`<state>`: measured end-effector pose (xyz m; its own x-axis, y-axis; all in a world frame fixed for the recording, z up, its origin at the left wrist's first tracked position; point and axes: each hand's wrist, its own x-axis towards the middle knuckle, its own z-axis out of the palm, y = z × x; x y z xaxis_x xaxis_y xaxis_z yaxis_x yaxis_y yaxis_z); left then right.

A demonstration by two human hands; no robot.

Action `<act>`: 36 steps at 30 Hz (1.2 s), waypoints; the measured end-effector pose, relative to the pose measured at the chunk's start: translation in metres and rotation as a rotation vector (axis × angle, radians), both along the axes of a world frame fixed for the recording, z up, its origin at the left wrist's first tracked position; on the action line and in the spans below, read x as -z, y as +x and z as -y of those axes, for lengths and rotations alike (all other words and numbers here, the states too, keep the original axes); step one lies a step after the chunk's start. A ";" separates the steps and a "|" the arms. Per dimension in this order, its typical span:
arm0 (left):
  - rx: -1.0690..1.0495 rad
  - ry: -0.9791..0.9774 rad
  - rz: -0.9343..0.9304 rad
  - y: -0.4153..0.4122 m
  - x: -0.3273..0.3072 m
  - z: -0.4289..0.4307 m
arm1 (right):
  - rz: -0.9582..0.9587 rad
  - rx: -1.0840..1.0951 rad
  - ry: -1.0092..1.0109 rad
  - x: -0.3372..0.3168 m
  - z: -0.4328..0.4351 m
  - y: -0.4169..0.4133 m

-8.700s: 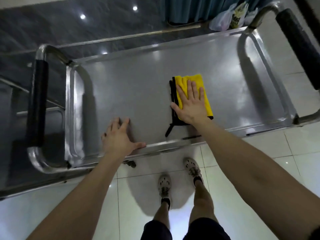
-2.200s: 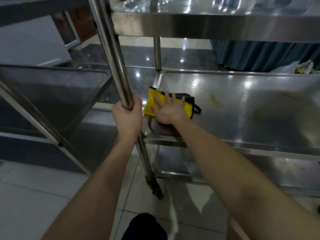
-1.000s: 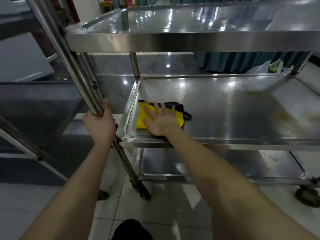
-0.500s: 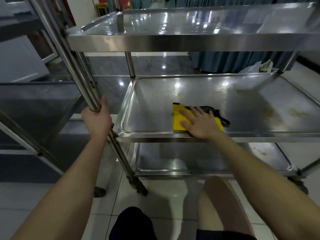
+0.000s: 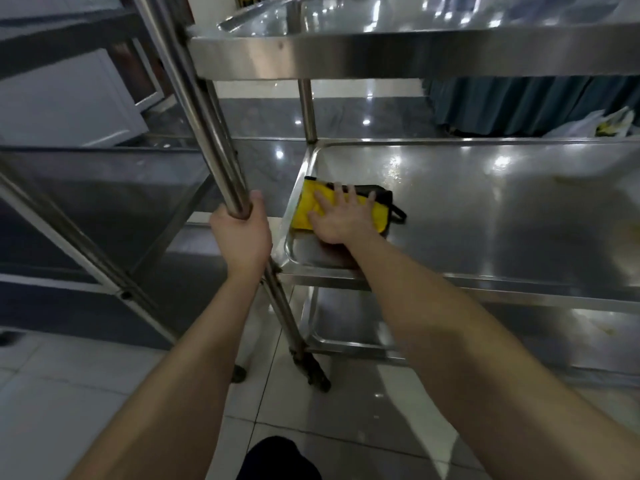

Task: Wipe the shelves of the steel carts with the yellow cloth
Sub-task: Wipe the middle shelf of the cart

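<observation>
A steel cart with three shelves stands in front of me. The yellow cloth point(image 5: 306, 211), edged in black, lies folded at the left end of the middle shelf point(image 5: 485, 216). My right hand point(image 5: 341, 220) presses flat on the cloth with its fingers spread. My left hand point(image 5: 242, 237) grips the cart's slanted front-left steel post point(image 5: 207, 116) at the height of the middle shelf. The top shelf point(image 5: 398, 51) is above, and the bottom shelf point(image 5: 349, 327) shows below.
A second steel cart point(image 5: 104, 188) stands close on the left. The cart's caster wheel point(image 5: 313, 374) rests on the white tiled floor. A dark teal curtain point(image 5: 526, 105) and plastic bags point(image 5: 599, 123) are behind. Yellowish stains mark the middle shelf at right.
My right hand has slid the cloth from the middle of the shelf back to its left end. My left hand has kept its grip on the post.
</observation>
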<state>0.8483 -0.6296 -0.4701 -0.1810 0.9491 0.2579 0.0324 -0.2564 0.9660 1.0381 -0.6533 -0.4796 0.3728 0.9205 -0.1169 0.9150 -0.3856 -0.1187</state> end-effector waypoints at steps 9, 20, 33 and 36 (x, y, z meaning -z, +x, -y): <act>-0.017 0.048 -0.016 -0.002 -0.013 0.010 | -0.037 -0.224 0.032 0.019 0.037 -0.074; -0.177 0.058 -0.079 -0.005 -0.019 0.046 | -0.006 0.118 -0.006 0.007 0.198 0.103; 0.456 0.526 -1.126 0.139 0.036 0.114 | 0.100 0.193 0.068 0.013 0.247 0.148; 0.427 0.520 -1.192 0.140 0.044 0.109 | 0.062 0.250 0.058 0.011 0.271 0.185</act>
